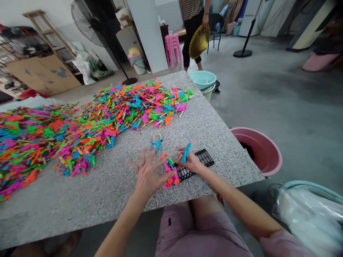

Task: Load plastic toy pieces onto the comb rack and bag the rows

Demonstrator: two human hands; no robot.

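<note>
right hand [191, 162] pinches blue plastic toy [185, 152], likely light and stiff; grip by its body. left hand [149, 175], spread wide, touches pink toy [176, 177].

Toy pile [134, 107]: blue, green, orange, pink, mixed. Held toy [185, 152]: blue. Tray [205, 157]: black grid. Table [214, 132]: speckled grey. Tub [268, 153]: pink. Shirt [190, 9]: striped.

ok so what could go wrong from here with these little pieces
The blue piece might slip from the right hand.
The spread left hand could nudge the pink pieces beneath it out of line.
Loose toys in the big heap might slide and mix in.
</note>
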